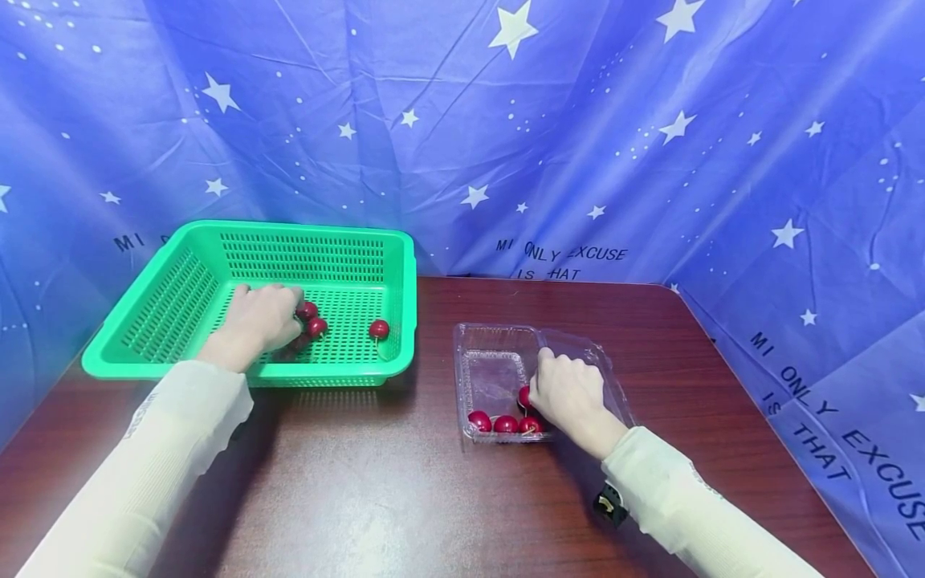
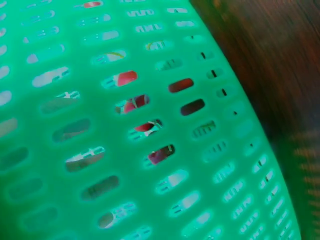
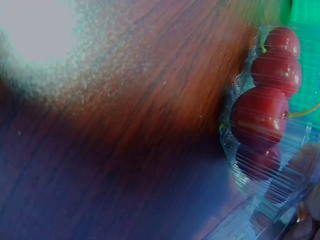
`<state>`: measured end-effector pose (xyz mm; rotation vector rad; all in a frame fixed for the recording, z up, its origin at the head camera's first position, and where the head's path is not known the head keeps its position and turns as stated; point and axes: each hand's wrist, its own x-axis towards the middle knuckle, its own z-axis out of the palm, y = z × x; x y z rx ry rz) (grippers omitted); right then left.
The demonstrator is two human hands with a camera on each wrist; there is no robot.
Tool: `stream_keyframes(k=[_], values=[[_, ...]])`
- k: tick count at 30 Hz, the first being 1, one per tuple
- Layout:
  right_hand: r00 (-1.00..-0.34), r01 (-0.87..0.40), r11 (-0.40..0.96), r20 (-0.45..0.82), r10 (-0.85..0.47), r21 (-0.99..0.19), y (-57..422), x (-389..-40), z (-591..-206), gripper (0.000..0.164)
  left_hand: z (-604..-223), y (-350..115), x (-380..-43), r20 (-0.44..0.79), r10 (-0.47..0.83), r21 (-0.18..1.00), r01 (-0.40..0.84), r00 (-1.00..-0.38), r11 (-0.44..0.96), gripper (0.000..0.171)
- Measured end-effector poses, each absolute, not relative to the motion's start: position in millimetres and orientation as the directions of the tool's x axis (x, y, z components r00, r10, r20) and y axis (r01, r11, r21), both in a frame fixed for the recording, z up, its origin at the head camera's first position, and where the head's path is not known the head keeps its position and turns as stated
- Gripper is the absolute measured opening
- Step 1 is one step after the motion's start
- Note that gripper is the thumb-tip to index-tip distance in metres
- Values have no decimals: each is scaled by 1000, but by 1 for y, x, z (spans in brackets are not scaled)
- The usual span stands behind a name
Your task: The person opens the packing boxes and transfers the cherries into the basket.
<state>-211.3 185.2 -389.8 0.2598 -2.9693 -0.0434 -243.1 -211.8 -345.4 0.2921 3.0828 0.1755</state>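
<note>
My left hand (image 1: 263, 317) reaches down into the green plastic basket (image 1: 408, 305), knuckles up and fingers bent downward. Red cherries (image 1: 316, 327) lie right at its fingertips; whether it grips one I cannot tell. Through the slotted basket wall (image 2: 125, 165) in the left wrist view, only bits of red cherry (image 2: 127, 78) show. My right hand (image 1: 571, 393) is over the clear plastic box (image 1: 462, 369), its thumb and fingers pinching a cherry (image 1: 525, 396). More cherries (image 1: 506, 424) line the box's near side. In the right wrist view, cherries (image 3: 260, 117) show through the clear wall, with fingers (image 3: 312, 200) at the lower right.
A single cherry (image 1: 379, 329) lies apart toward the basket's right side. The clear box's lid (image 1: 578, 347) is folded open to the right, partly behind the right hand. Both containers stand on a dark wooden table (image 1: 433, 498), with a blue star-print cloth (image 1: 448, 160) hanging behind.
</note>
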Motion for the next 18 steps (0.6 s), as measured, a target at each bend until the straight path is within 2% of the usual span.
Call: stream_keyframes(k=[3, 11, 18], values=[[-970, -172, 984, 166, -176, 41, 185, -211, -390, 18, -343, -210, -243, -18, 192, 108, 189, -981, 976, 14], [-969, -178, 983, 167, -183, 42, 185, -212, -391, 19, -340, -208, -244, 7, 193, 124, 192, -981, 974, 30], [-967, -179, 983, 175, -183, 42, 186, -212, -390, 18, -331, -205, -247, 56, 174, 207, 182, -983, 961, 33]])
